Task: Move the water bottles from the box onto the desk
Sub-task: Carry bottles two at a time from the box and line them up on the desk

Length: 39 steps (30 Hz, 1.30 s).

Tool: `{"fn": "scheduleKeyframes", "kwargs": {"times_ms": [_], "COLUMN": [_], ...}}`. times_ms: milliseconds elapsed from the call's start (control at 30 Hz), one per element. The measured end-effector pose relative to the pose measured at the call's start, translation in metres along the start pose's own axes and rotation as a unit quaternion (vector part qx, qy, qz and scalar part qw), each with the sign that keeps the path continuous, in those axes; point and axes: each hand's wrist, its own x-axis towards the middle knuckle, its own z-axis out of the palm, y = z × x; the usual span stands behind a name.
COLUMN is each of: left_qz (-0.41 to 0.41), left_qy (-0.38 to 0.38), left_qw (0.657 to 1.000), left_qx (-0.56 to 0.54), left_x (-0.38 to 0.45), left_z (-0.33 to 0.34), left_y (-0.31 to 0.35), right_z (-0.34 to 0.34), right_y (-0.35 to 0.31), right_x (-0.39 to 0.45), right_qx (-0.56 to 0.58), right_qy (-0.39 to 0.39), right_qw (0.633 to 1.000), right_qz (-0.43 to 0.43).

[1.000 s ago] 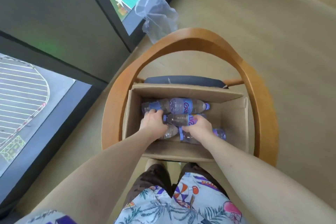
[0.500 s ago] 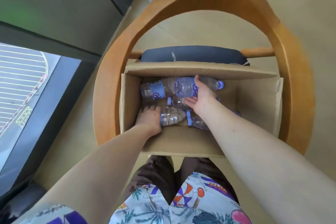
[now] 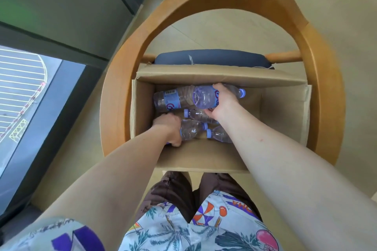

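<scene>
Head view, hands (image 3: 223, 101) gripping ribbed clear plastic bottles (image 3: 204, 99), cardboard box (image 3: 200, 157)

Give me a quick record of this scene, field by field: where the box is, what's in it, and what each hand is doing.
box: open cardboard box on a wooden chair
contents: several water bottles lying on their sides
right hand: right hand wrapped round the top bottle
left hand: left hand gripping a lower bottle
loose bottles: at least one labelled bottle at the far left
desk: not in view

"HA" on shirt (image 3: 234, 206)
</scene>
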Motion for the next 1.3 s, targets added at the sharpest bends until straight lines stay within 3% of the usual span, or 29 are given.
{"fn": "scheduleKeyframes", "kwargs": {"times_ms": [233,500,733,867,1000,1133,1300], "left_qz": [-0.001,-0.010,-0.004,-0.005,-0.008,-0.044,-0.118], "left_qy": [-0.036,-0.052,-0.062,-0.072,-0.028,0.031,0.111], "left_qw": [0.999,0.999,0.998,0.996,0.996,0.991,0.948], "left_qx": [0.016,-0.011,-0.029,-0.047,-0.083,-0.123,-0.273], "left_x": [-0.025,-0.013,-0.019,-0.028,-0.041,-0.062,-0.113], "left_z": [-0.013,-0.008,-0.014,-0.019,-0.020,-0.024,-0.028], "left_y": [0.008,0.005,0.002,0.002,-0.003,-0.003,-0.004], "right_z": [-0.015,0.007,-0.004,-0.025,-0.043,-0.064,-0.083], "right_y": [0.003,0.012,0.013,0.028,0.044,0.047,0.037], "right_x": [-0.013,-0.003,-0.011,-0.023,-0.034,-0.050,-0.084], "right_qx": [0.006,0.072,0.064,0.071,-0.027,-0.145,-0.231], "right_qy": [0.016,-0.099,-0.042,-0.121,-0.163,-0.200,-0.272], "right_qw": [0.999,0.992,0.996,0.990,0.986,0.969,0.933], "right_qz": [0.049,0.028,0.043,0.017,0.037,0.001,-0.049]}}
